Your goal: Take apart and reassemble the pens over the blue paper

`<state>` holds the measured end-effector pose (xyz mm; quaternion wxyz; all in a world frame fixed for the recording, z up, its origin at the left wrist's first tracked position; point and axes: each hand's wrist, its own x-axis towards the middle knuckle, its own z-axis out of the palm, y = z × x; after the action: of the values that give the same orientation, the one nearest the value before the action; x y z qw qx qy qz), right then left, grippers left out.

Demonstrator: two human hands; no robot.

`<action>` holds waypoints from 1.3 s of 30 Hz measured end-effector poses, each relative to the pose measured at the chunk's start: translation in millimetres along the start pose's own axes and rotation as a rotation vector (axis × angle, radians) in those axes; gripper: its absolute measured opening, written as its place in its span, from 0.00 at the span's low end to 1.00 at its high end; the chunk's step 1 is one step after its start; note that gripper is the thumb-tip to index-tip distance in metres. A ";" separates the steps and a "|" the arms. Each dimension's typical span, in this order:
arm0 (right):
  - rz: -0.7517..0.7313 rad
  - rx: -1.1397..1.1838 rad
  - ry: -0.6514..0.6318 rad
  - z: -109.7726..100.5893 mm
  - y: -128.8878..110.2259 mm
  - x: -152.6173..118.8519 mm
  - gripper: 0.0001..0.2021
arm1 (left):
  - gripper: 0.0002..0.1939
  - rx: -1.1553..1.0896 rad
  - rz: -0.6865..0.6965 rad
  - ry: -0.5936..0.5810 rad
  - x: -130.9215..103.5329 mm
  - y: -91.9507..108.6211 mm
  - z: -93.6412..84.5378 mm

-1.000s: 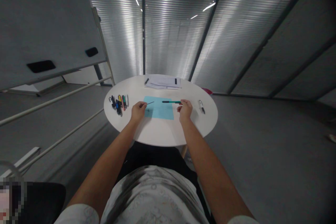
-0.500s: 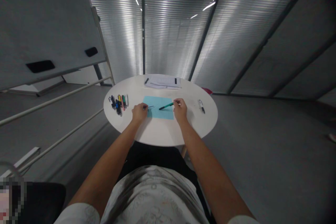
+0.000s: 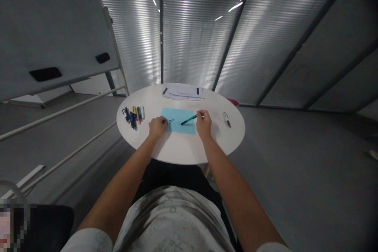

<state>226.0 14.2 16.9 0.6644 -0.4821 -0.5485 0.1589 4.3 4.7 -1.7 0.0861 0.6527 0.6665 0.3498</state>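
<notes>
My left hand (image 3: 158, 126) is closed on a thin dark rod (image 3: 170, 121), which looks like a pen refill and points to the right over the blue sheet (image 3: 177, 129). Across from it, the fingers of my right hand (image 3: 203, 124) pinch the upper end of a green pen (image 3: 189, 119). The pen slants down to the left, its dark end low over the sheet; whether it touches the paper I cannot tell. A gap separates the rod from the pen.
On the white oval table (image 3: 180, 151), several pens and markers (image 3: 133, 117) lie in a group at the left. A white-and-black pen (image 3: 226, 120) lies at the right. Papers (image 3: 183, 92) are at the far edge. A whiteboard (image 3: 53, 27) stands at the left.
My right hand and the green pen have shifted slightly right and up. My left hand, with the thin rod, has moved a little to the right.
</notes>
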 end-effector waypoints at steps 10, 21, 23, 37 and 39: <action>-0.039 -0.031 -0.017 0.0 12.7 2.6 0.12 | 0.12 0.031 0.011 -0.004 -1.3 -0.2 -0.5; 0.017 -0.001 0.015 -2.4 10.8 3.9 0.14 | 0.11 0.012 0.014 -0.003 -0.9 -1.6 1.0; -0.020 -0.030 0.021 -2.1 12.1 4.1 0.14 | 0.11 0.007 0.012 -0.001 -1.0 -1.6 1.0; -0.144 -0.121 0.013 -6.6 11.0 4.1 0.15 | 0.11 -0.010 0.001 -0.012 -1.7 -0.7 -1.4; -0.145 -0.124 0.020 -6.9 11.7 4.4 0.15 | 0.11 -0.013 0.002 -0.010 -1.6 -0.7 -1.0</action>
<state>237.3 19.9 10.3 0.6487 -0.4829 -0.5839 0.0714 3.4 2.9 -2.0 0.0935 0.6544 0.6631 0.3511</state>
